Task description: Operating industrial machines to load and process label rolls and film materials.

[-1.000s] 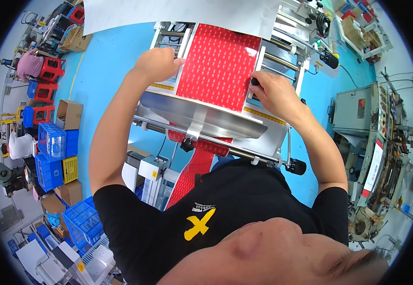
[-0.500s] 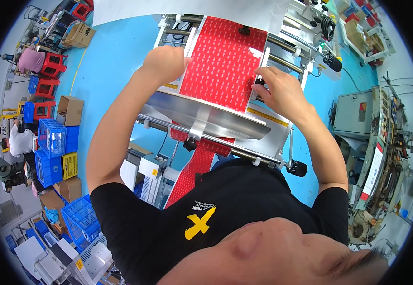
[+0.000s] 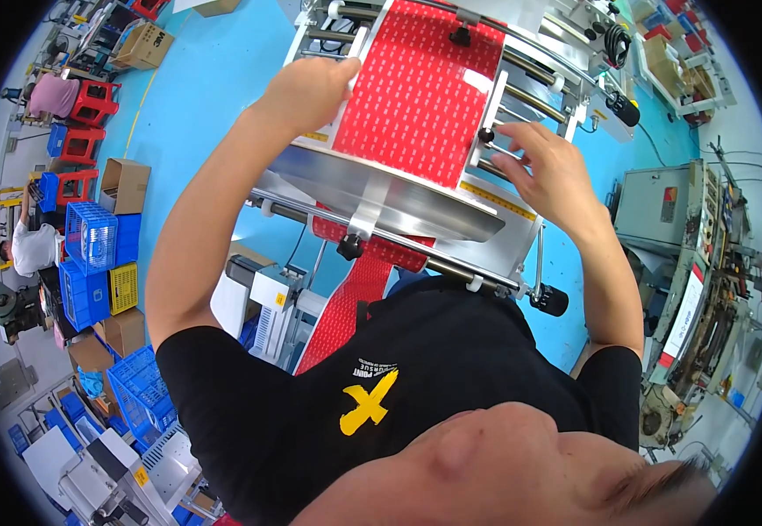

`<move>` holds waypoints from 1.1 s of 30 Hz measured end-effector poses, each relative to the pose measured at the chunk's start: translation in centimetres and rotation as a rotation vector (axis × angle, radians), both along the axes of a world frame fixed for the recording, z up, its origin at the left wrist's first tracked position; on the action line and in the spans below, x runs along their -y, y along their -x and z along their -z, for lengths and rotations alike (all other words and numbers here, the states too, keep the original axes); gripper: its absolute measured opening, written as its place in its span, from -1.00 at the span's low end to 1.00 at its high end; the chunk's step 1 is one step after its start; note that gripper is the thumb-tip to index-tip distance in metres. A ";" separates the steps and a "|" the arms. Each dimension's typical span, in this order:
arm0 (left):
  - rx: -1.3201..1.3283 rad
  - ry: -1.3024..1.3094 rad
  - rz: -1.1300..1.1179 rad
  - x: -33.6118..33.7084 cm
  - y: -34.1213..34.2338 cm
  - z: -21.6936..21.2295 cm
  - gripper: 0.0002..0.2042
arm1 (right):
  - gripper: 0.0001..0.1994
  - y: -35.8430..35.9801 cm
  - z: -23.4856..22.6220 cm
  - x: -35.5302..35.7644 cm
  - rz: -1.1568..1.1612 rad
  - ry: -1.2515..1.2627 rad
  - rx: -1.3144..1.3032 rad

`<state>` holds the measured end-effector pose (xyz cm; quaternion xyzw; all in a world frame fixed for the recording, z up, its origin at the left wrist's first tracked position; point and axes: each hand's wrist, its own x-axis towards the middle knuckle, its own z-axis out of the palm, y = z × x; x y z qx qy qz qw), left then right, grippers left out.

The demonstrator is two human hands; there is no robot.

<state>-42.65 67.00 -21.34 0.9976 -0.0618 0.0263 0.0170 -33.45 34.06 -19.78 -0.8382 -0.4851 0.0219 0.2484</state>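
Observation:
A red sheet with rows of small white print [image 3: 425,96] runs through a metal machine frame, between two pale guide rails. My left hand [image 3: 311,95] is closed at the left guide rail [image 3: 343,105]; its curled fingers hide what they grip. To the right, my right hand [image 3: 552,171] is held with its fingers bent and apart, holding nothing. It is beside a small black knob [image 3: 486,136] on the right guide rail [image 3: 491,110]. Below the hands, the sheet passes behind a curved metal plate [image 3: 398,197], and a red strip [image 3: 346,298] hangs down nearer my body.
Metal rollers and rods cross the frame, with a black handwheel [image 3: 549,300] at the near right and another black handwheel [image 3: 622,107] farther off. Blue crates [image 3: 92,237] and cardboard boxes stand at left. A grey cabinet [image 3: 657,206] is at right. People sit farther left.
My right hand has come away from the black knob, slightly right and down. The left hand stays at its rail. A large white sheet at the top has mostly left the view.

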 end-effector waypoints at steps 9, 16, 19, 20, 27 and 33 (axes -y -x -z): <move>0.339 0.396 -0.205 2.1 7.4 -3.3 -0.73 | -0.41 3.6 0.0 13.5 -0.266 0.584 -0.599; 0.543 0.436 -0.238 4.5 10.3 -1.8 -0.83 | -0.72 8.3 0.8 11.6 0.139 0.556 -0.574; 0.576 0.501 -0.262 5.6 12.3 -0.9 -0.86 | -0.74 8.3 1.1 13.1 0.205 0.620 -0.606; 0.579 0.501 -0.260 5.6 12.7 -0.5 -0.86 | -0.74 8.5 1.6 13.4 0.207 0.619 -0.603; 0.604 0.594 -0.383 5.8 13.8 0.3 -0.91 | -0.77 9.5 3.2 13.4 0.198 0.469 -0.360; 0.610 0.601 -0.355 6.3 13.9 0.2 -0.91 | -0.76 8.5 2.0 13.0 0.169 0.582 -0.535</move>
